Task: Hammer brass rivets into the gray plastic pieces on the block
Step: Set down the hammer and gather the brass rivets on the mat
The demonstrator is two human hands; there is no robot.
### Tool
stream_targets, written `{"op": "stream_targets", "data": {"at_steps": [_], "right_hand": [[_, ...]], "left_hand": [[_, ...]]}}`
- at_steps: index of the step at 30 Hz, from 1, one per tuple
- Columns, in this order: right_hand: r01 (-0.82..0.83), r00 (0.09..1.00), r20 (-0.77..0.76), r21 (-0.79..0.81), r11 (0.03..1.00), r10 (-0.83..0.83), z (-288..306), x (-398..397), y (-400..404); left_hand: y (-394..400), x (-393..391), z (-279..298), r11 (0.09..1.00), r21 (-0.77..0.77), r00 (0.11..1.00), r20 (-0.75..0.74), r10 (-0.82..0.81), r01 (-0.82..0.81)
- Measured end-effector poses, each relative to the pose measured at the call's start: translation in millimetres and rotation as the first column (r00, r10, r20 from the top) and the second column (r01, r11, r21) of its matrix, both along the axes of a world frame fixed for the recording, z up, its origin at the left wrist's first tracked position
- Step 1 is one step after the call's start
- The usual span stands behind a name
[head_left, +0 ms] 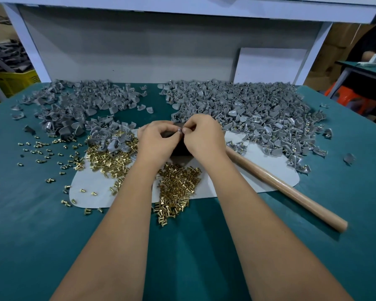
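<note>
At mid-frame we pinch a small gray plastic piece (179,130) between both grips, left hand (157,141) and right hand (204,137) curled over the dark block (179,149). Brass rivets (177,183) lie heaped just below. The hammer handle (287,185) rests lower right on the teal surface (30,213). No readable writing.

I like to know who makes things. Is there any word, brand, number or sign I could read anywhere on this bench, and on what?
None can be read.
White board at the back: blank.
Hammer handle: bare wood, no mark.
Yellow crate at the far left: no lettering shows.
Gray plastic pieces and brass rivets: too small to show any marking.
</note>
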State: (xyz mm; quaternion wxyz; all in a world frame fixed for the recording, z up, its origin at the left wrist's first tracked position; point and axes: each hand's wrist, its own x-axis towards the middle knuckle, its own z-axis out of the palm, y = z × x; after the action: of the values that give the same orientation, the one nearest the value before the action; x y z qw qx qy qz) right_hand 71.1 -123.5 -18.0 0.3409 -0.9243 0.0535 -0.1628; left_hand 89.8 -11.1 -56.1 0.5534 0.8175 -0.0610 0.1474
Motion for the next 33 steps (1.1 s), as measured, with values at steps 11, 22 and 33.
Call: {"op": "stream_targets", "data": {"at_steps": [11, 22, 33], "right_hand": [[-0.083, 0.985, 0.164, 0.203, 0.976, 0.05, -16.3, 1.2, -6.9], [-0.055, 0.956, 0.289, 0.028, 0.998, 0.045, -21.3, 2.0, -1.8], [-0.061, 0.955, 0.292, 0.007, 0.998, 0.056, -25.1, 0.5, -3.5]], "left_hand": [[2.8, -0.8, -1.2, 0.999, -0.035, 0.999, -0.017, -0.031, 0.03], [3.4, -0.2, -1.5, 1.0, -0.015, 1.0, -0.008, -0.021, 0.021], [7.1, 1.0, -3.6, 0.999, 0.028, 1.0, 0.0, -0.025, 0.025]]}}
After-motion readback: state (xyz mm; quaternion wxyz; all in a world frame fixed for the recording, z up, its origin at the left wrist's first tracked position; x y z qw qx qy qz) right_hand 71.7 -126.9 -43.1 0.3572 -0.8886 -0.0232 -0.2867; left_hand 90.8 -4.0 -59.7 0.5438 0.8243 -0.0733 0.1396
